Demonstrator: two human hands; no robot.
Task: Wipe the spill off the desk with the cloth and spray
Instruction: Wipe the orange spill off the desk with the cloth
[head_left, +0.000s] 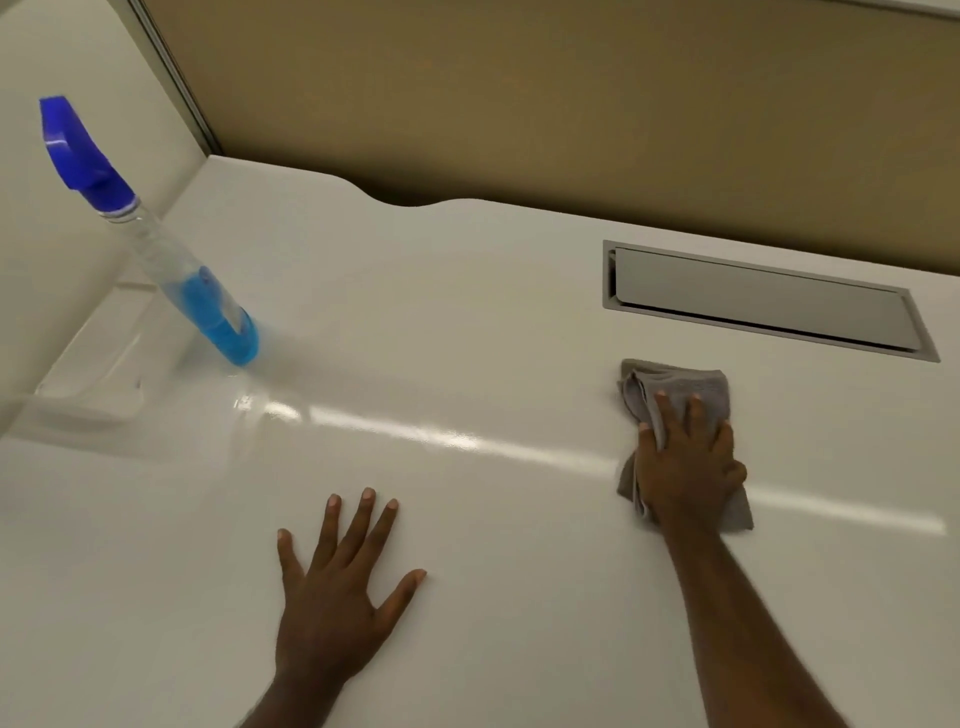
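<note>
Glossy off-white laminate forms the table (467, 322), backed by a tan partition wall, with a grey rectangular cable-access flap (758, 301) recessed near its far right edge. Fingers (693, 415) of the right hand (685, 467) lie extended and pressed flat on the crumpled grey cloth (691, 387), pinning it to the surface just in front of the flap; this posture spreads pressure for wiping. Fingers (363, 519) of the left hand (337, 587) are splayed wide and empty, palm down on the bare surface, probably to brace the body. Well apart at far left, the clear plastic spray bottle with blue trigger head and blue liquid (218, 312) stands unheld, out of the wiping path. Any remaining spill cannot be distinguished; only light reflections streak the surface.
</note>
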